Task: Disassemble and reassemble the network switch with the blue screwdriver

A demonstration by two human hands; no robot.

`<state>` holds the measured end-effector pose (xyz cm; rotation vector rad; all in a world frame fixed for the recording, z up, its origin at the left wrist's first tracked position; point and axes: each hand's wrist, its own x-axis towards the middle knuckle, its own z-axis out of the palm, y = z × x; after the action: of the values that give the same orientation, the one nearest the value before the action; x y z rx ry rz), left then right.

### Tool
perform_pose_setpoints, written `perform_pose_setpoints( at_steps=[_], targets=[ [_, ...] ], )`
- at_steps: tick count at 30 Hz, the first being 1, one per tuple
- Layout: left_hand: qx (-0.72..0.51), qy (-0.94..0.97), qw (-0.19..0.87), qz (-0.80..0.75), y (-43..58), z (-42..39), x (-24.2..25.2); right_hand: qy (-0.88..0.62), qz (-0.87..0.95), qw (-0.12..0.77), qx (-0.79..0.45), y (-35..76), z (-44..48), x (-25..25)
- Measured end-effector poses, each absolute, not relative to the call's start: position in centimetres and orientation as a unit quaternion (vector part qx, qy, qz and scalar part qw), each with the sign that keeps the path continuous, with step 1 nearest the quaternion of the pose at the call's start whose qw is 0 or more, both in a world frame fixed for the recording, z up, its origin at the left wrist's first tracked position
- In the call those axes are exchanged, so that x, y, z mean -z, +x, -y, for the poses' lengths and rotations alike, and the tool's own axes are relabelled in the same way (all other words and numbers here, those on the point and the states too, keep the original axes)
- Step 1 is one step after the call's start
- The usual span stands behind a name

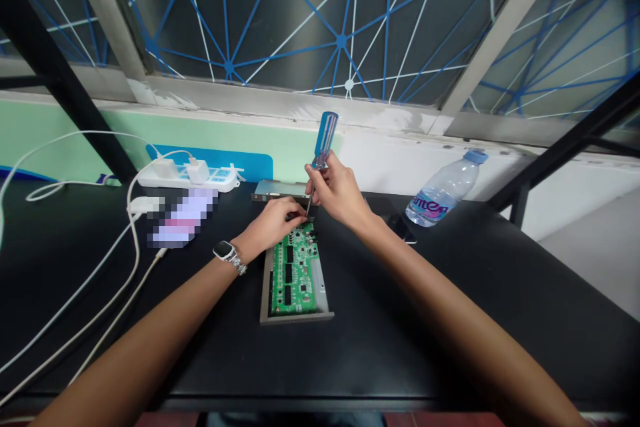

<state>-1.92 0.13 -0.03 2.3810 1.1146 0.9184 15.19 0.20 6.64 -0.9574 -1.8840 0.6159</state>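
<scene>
My right hand point(336, 188) is closed around the lower part of a screwdriver point(326, 133) with a clear and blue handle. The screwdriver stands nearly upright, its shaft pointing down at the far end of a green circuit board point(295, 273). That board sits in a shallow grey metal tray point(300, 319) on the black table. My left hand point(277, 223), with a watch point(225, 251) on the wrist, has its fingers pinched together beside the screwdriver's tip. Whatever the left fingers hold is hidden or too small to make out.
Behind my hands lies a flat metal panel point(273, 189) by the wall. A white power strip point(220, 177) with plugs and cables, plus a blurred-out phone point(187, 219), lies left. To the right, a clear water bottle point(440, 193) leans tilted near a dark flat object point(401, 229).
</scene>
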Motion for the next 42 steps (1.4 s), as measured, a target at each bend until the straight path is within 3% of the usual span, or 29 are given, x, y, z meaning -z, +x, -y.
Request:
perform_pose_setpoints(
  at_steps=[7, 23, 30, 42],
  targets=[
    [-0.341, 0.832, 0.183, -0.398, -1.8, 0.0, -0.1, -0.391, 0.770, 0.440, -0.245, 15.1, -0.3, -6.4],
    [-0.467, 0.697, 0.418, -0.349, 0.4, -1.1, -0.1, -0.390, 0.764, 0.427, -0.286, 15.2, -0.4, -6.4],
    [-0.470, 0.691, 0.433, -0.338, 0.5, -0.6, 0.0, -0.404, 0.752, 0.408, -0.323, 15.7, -1.1, -6.4],
    [-0.419, 0.742, 0.427, -0.304, 0.2, -0.9, 0.6, -0.365, 0.765, 0.290, -0.445, 17.6, -1.1, -8.5]
  ],
)
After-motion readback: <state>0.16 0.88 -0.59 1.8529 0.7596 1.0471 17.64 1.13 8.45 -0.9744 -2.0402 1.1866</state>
